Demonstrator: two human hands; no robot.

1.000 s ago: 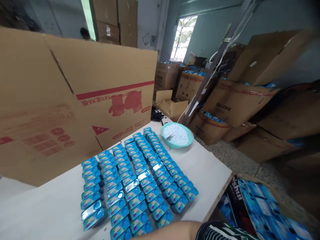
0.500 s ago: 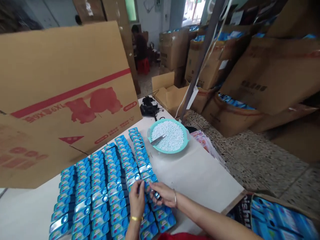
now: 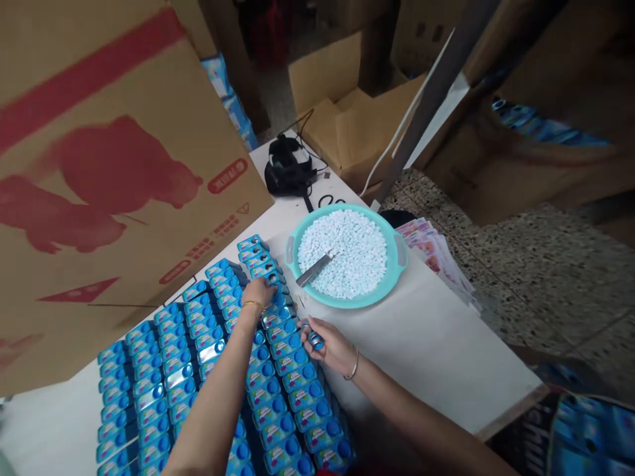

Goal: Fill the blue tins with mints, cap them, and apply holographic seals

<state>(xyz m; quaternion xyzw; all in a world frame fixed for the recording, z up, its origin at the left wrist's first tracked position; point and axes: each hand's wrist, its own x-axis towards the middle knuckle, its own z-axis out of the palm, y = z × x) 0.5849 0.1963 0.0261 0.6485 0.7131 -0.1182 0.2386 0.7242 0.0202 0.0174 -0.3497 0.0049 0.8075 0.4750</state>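
Note:
Rows of blue boxes with printed tops [image 3: 301, 377] stand close together on the table. Many have a round blue cap at one end. Near the far end of the right row, a few boxes [image 3: 262, 258] show dark round holes instead. My left hand [image 3: 258, 294] reaches over that row, fingertips closed and pressed down at a box's top; whatever is in them is hidden. To the right of the row, my right hand [image 3: 331, 344] curls around several small round blue caps [image 3: 314, 338].
A turquoise basin [image 3: 347, 303] full of small white pellets stands beyond my hands, a metal scoop-like tool [image 3: 313, 270] lying in it. A large carton [image 3: 198, 165] walls off the left. Black gear with a cable [image 3: 288, 172] and printed sheets [image 3: 436, 251] lie near the edges.
My left hand has gone from beside my right hand to the far end of the right row. The view has tilted down and closer. My right hand still holds the caps.

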